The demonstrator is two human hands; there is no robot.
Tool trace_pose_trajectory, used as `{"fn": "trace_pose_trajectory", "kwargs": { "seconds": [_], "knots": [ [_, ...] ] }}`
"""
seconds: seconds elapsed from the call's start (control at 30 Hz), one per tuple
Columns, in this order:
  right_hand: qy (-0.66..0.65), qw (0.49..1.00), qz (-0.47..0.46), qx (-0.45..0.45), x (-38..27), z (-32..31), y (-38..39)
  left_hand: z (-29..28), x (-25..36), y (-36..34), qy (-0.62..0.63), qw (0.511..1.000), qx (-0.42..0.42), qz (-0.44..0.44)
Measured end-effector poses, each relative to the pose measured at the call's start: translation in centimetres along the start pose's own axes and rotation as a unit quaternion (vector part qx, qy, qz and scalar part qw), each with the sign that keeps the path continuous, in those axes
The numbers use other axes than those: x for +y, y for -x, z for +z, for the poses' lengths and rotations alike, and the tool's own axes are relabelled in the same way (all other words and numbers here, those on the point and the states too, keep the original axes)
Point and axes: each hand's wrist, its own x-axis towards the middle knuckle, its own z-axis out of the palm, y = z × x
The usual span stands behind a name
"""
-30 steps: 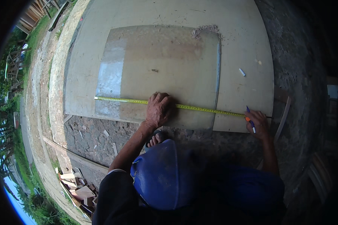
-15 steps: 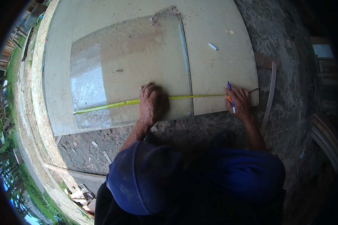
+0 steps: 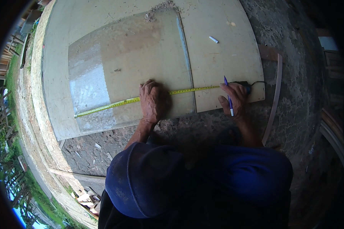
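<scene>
The curled left hand (image 3: 151,101) is lying across the yellow tape blade (image 3: 122,102), probably steadying it over the thin sheet (image 3: 149,53) and plywood board (image 3: 231,49); any pinch is not showing. The right hand (image 3: 235,96) is grasping a purple pen (image 3: 229,102) and covering the dark tape case (image 3: 243,83), probably anchoring it.

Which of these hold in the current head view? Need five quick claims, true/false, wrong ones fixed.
1. The left hand is over the yellow tape. True.
2. The right hand holds a purple pen. True.
3. The yellow tape shows only to the right of the left hand. False: it shows on both sides.
4. A small white cylinder lies on the pale board. True.
5. The left hand grips the small white cylinder. False: neither hand touches it.
</scene>
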Motion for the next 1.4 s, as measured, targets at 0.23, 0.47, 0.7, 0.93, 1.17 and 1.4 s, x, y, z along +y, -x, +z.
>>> {"fn": "trace_pose_trajectory", "kwargs": {
  "seconds": [0.23,0.47,0.7,0.93,1.17,1.4],
  "knots": [
    [-0.467,0.865,0.162,-0.091,-2.8,7.8,0.1,-0.2,-0.4,0.0,-0.007,1.0,-0.002,0.015],
    [-0.461,0.851,0.22,-0.123,-2.6,8.6,-0.2,-0.3,-0.4,0.0,0.001,1.0,0.0,0.015],
    [-0.426,0.872,0.209,-0.119,-2.7,8.5,-0.2,-0.3,-0.4,-0.1,0.003,1.0,0.007,0.016],
    [-0.425,0.868,0.221,-0.129,-2.8,8.5,-0.3,-0.4,-0.5,0.0,-0.002,1.0,0.001,0.02],
    [-0.454,0.857,0.217,-0.113,-3.0,8.4,-0.4,-0.7,0.3,-0.3,0.005,1.0,0.008,0.014],
    [-0.402,0.885,0.199,-0.123,-2.5,8.6,-0.2,-0.5,-0.1,-0.1,0.005,1.0,0.001,0.016]
  ]
}}
